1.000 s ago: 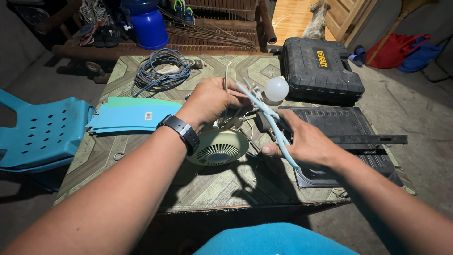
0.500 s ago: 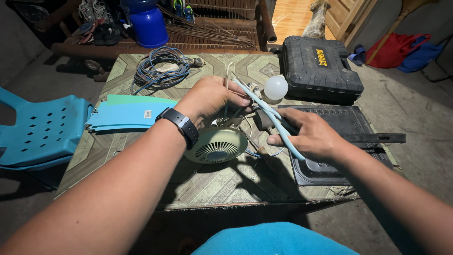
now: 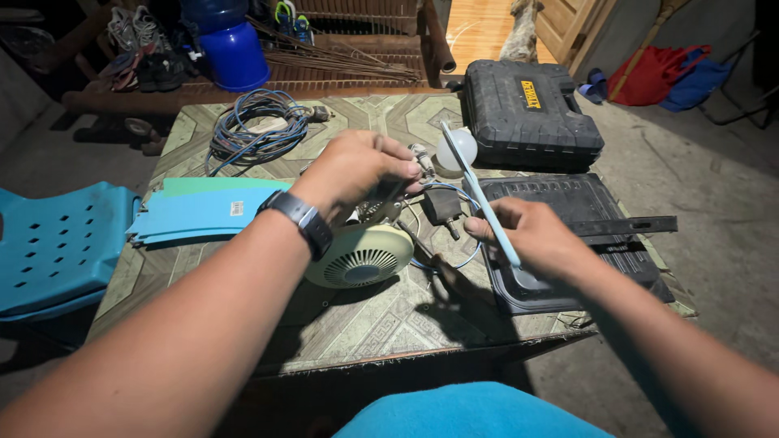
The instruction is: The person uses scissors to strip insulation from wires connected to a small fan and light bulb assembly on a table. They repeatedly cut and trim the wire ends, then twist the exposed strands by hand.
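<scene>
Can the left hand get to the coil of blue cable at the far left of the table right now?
Probably yes: the coil of blue cable lies uncovered beyond the left hand, nothing between them, though that hand is busy gripping the small fan.

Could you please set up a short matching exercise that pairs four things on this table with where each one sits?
Things:
1. small fan
2. coiled cable
3. black tool case
4. light bulb

Places:
A. far right corner of the table, lid shut
B. under the left hand, grille facing up
C. far left part of the table
D. just left of the tool case, behind the pale blue strip in the right hand

Pairs: 1-B, 2-C, 3-A, 4-D
</scene>
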